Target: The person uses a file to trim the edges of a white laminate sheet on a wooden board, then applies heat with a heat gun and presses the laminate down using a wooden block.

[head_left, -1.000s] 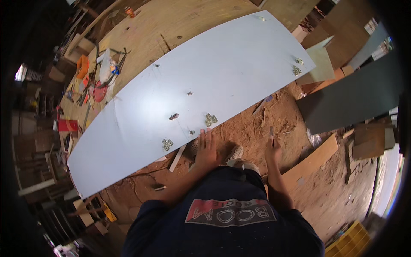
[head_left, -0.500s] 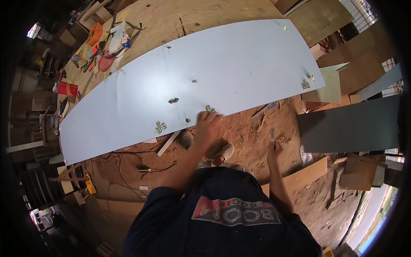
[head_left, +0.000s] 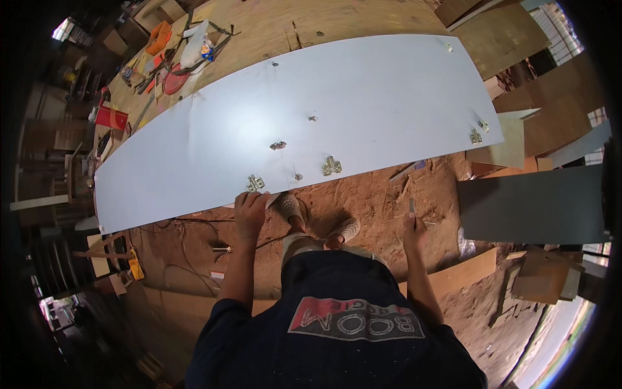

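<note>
A long white panel (head_left: 389, 97) lies across the worktable. My left hand (head_left: 250, 212) is at its near edge, fingers curled over the rim, just below a metal cabinet hinge (head_left: 256, 183). A second hinge (head_left: 332, 166) rests farther right along this edge, and another hinge (head_left: 475, 136) is by the right end. Near the panel's middle lies a small cluster of metal hardware (head_left: 278, 145). Out to the right, away from the panel, my right hand (head_left: 415, 233) is closed round a flat-bladed hand tool (head_left: 411, 206); its handle is hidden in the fist.
Beyond the panel, the wooden worktable (head_left: 259, 23) carries an orange box (head_left: 158, 39), a white plastic bag (head_left: 196, 48) and a red lid (head_left: 175, 80). A red can (head_left: 111, 118) stands at left. Cables (head_left: 188, 269) trail on the dirt floor. A dark board (head_left: 534, 206) is at right.
My left hand has moved left along the near edge, from the middle hinge to the left one, uncovering the middle hinge. My right hand still holds the tool, slightly lower.
</note>
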Demonstrator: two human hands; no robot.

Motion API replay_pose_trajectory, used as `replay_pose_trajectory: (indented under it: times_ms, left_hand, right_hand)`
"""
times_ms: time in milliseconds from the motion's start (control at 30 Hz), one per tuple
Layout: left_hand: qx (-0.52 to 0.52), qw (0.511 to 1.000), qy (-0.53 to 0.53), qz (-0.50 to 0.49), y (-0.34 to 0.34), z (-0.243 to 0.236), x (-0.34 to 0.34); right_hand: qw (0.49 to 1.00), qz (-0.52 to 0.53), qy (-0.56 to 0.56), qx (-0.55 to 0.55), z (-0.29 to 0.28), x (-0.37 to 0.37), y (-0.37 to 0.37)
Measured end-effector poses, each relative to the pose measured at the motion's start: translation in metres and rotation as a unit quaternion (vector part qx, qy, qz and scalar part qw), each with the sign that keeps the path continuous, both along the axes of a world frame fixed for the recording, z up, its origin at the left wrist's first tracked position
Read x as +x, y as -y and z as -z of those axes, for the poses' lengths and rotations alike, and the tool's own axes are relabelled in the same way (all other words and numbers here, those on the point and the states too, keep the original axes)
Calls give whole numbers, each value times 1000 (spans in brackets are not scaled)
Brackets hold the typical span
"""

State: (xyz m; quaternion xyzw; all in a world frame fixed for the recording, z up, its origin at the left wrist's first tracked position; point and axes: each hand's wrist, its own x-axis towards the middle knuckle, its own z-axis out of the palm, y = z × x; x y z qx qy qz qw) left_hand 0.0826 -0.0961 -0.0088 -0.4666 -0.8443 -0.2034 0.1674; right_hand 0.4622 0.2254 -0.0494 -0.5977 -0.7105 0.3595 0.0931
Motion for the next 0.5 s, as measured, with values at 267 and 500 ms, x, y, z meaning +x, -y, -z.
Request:
replay_pose_trajectory:
  times_ms: [267,500]
  left_hand:
    - [33,997,41,-59,48,22,7]
    - [-3,993,86,-84,52,24,28]
  right_hand:
    - [998,-33,-29,39,0,-29,14]
    - [990,-126,-39,42,-53,-107,40]
